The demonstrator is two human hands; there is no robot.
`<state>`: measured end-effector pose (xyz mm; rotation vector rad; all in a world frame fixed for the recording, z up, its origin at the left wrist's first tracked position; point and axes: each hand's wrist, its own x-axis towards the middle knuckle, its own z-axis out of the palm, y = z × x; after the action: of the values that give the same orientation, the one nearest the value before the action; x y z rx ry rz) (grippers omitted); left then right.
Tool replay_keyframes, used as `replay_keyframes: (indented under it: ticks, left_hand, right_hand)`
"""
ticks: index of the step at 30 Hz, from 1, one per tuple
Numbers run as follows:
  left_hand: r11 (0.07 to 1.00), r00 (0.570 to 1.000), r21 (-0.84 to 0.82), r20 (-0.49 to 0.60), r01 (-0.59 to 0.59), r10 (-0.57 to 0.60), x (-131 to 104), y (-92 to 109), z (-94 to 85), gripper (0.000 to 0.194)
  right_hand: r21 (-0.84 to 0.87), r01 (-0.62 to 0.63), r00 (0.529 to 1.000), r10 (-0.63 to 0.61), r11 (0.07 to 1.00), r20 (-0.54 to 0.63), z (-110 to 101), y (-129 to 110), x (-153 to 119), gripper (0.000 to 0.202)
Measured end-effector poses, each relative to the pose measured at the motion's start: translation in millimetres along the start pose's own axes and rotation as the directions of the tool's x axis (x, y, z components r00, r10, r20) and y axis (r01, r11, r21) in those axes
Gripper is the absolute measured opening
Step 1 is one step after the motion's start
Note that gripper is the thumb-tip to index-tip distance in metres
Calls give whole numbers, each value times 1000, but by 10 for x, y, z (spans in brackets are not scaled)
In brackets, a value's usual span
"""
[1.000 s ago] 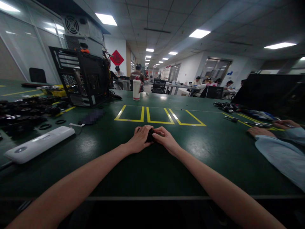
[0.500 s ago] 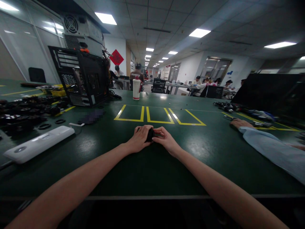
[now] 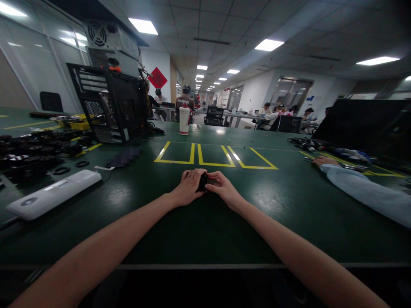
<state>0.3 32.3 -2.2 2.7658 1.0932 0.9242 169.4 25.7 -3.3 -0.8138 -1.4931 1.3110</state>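
The left hand [image 3: 190, 185] wraps the black thing [image 3: 202, 182]; the right hand [image 3: 224, 188] meets its right side; can't tell if that one pinches; its longest way is hidden.

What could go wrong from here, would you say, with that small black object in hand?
The small black object could slip if the left hand eases off, since the right hand has only its fingertips at the object's side. The fingers cover much of it, so a poor grip might go unnoticed. Farther off, the upright cup on the green table might tip if knocked.
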Motion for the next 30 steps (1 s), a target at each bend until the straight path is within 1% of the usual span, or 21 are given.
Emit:
replay_keyframes:
  ticks: [2,6,10,13,16,18,20,22,24,27,30]
  left_hand:
    - [1000,1000,-1,1,2,-2,1,-7,8,56]
    - [1000,1000,6,-7,3,-3,3,-8,10,55]
    - [1000,1000,3,-7,-3,3,5,3,2,54]
    - [1000,1000,5,-3,-2,2,3,7,1,55]
    - [1000,1000,8,5,-2,2,0,6,1,56]
    - [1000,1000,8,10,-3,3,-1,5,1,56]
    - [1000,1000,4,9,-3,3,0,6,0,56]
    - [1000,1000,0,3,-1,1,2,8,-2,55]
    - [1000,1000,-1,-2,-1,1,4,11,-5,54]
    - [1000,1000,6,1,-4,4,6,18,-10,54]
    - [1000,1000,10,2,-2,2,4,21,-10,54]
  right_hand:
    - [16,14,1000,-14,1000,5,1,2,-10,34]
    - [-36,15,999,-17,999,-47,6,20,14,25]
    - [-67,-27,997,22,997,-72,-5,37,49,32]
    - [-48,-47,999,46,998,-20,-21,23,40,34]
    - [2,-9,999,8,1000,43,-31,-5,6,37]
    - [22,6,998,-7,1000,60,-30,-17,-11,40]
    - [13,2,999,-3,1000,45,-23,-19,-11,36]
    - [-8,-5,1000,5,1000,5,-13,-11,4,28]
    - [-24,-7,999,6,1000,-31,-2,2,24,25]
    - [-37,-18,998,16,999,-57,2,17,42,28]
    - [-41,-17,999,15,999,-46,-6,14,32,31]
